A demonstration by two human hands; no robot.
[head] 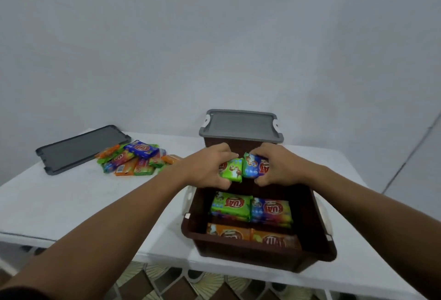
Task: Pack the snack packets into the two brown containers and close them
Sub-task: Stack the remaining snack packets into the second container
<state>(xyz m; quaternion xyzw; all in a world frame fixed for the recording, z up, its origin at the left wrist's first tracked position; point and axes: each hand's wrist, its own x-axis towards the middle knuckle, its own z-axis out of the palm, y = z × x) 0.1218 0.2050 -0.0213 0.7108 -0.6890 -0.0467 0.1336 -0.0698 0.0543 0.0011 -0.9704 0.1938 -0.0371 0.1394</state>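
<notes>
An open brown container (319,233) stands at the table's near edge. Inside lie a green packet (232,205), a blue packet (272,211) and two orange packets (253,236) in rows. Over its far end my left hand (210,166) grips a green snack packet (231,171), and my right hand (276,166) grips a blue snack packet (253,167); the two packets touch side by side. Behind stands a second brown container (214,143), closed with a grey lid (241,124). A loose pile of snack packets (136,159) lies to the left.
A loose grey lid (78,149) lies flat at the far left of the white table (71,199), beside the pile. A pale wall stands close behind. Patterned floor tiles (167,283) show below the table's front edge.
</notes>
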